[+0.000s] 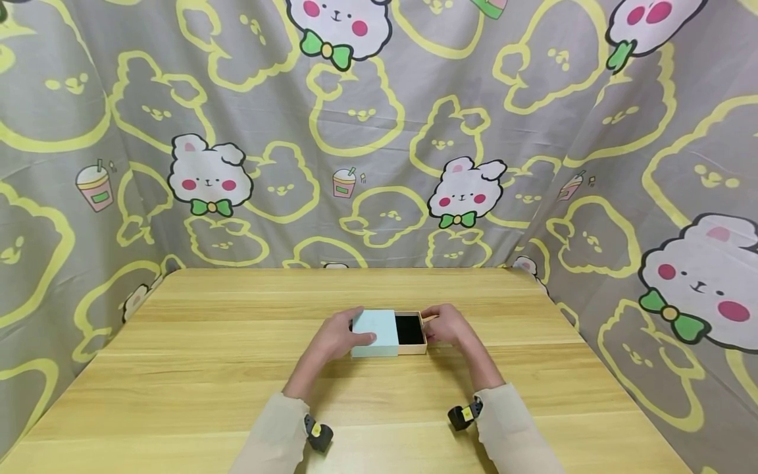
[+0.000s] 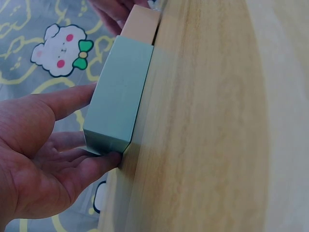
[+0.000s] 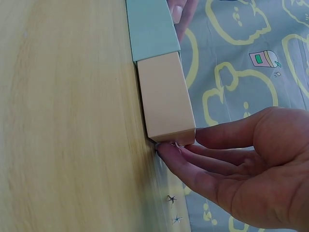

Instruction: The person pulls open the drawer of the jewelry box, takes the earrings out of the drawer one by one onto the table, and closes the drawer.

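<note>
A small drawer-style box lies on the table, with a pale blue sleeve (image 1: 376, 329) and a peach inner drawer (image 3: 166, 96) that sticks partly out to the right. Black lining (image 1: 409, 329) shows inside the exposed part of the drawer. My left hand (image 1: 339, 336) grips the left end of the sleeve, its thumb lying over the top in the head view. At the drawer's outer end, my right hand (image 1: 445, 324) pinches it with thumb and fingers. Part of that grip is hidden behind the fingers.
The wooden table (image 1: 355, 408) spreads around the box. A grey patterned cloth (image 1: 379, 131) hangs behind and at both sides. Two small star shapes (image 3: 172, 199) appear below the right fingers; I cannot tell what they are. A small black camera (image 1: 320, 434) sits on each wrist.
</note>
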Demonstrator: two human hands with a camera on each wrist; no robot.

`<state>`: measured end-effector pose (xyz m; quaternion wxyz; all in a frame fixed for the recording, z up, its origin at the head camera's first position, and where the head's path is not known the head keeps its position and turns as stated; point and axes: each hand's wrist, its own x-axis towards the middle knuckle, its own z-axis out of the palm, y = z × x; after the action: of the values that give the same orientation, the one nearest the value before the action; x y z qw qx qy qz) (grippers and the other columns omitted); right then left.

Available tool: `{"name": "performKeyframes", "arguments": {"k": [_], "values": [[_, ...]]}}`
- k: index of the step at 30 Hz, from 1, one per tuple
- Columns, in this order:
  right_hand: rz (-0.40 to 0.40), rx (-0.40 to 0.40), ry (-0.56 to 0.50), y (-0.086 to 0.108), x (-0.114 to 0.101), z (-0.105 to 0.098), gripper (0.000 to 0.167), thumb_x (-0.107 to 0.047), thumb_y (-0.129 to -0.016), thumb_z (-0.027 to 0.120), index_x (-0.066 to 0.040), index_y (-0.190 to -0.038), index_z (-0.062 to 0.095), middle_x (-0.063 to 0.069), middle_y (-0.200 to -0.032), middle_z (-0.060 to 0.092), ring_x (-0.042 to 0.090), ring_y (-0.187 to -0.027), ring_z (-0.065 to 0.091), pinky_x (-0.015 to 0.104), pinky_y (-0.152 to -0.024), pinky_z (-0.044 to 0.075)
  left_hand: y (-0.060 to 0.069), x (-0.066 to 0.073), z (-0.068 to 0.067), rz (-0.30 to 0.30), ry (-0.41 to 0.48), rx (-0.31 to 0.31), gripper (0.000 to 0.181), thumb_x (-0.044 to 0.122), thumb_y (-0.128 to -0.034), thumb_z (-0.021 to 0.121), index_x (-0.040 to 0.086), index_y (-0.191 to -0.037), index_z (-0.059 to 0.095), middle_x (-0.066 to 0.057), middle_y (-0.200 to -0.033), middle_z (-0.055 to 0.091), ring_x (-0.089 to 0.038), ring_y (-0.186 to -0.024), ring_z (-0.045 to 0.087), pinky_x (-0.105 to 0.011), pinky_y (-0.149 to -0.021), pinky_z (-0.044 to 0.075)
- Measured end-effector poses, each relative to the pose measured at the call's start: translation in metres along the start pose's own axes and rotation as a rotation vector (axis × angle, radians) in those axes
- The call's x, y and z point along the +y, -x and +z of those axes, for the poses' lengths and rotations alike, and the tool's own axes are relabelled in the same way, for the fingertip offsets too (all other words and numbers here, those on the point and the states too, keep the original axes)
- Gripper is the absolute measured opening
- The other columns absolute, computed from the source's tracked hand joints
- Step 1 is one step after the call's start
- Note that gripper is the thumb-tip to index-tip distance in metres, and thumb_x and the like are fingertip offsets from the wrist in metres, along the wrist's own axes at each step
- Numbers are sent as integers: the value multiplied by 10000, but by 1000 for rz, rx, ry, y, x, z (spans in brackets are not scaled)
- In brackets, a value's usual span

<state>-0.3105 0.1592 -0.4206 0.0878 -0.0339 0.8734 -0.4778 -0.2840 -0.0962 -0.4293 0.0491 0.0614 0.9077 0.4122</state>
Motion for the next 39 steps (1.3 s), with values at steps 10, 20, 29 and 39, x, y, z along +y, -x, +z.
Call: {"name": "performKeyframes", "arguments": {"k": [10,20,29,39], "values": [[-3,12,-2,0,0,2,470,82,-810,558,121,-1273,625,237,-993,747,212,-757,712,372,-733,618,0,0,0,2,-4,1,740,331,-885,799,67,-1503,490,-208,-1502,518,-336,-1277,553,-519,-1050,472],[-25,0,26,0,-3,4,436,58,-845,566,107,-1274,632,207,-1002,745,243,-792,736,375,-737,616,-1,0,0,-4,-6,1,752,341,-882,801,77,-1511,483,-210,-1516,503,-342,-1295,541,-522,-1053,469],[-33,-30,-43,0,-4,7,459,76,-838,559,134,-1292,604,279,-1041,738,263,-813,745,392,-767,619,-1,0,0,-6,-9,0,753,338,-882,801,73,-1511,482,-211,-1521,497,-350,-1314,530,-528,-1063,462],[-52,-53,-46,3,-9,14,466,50,-846,580,126,-1306,600,276,-1073,731,294,-854,748,405,-792,616,0,0,0,3,-21,0,754,356,-883,798,78,-1510,484,-209,-1524,495,-392,-1379,486,-542,-1078,449]]}}
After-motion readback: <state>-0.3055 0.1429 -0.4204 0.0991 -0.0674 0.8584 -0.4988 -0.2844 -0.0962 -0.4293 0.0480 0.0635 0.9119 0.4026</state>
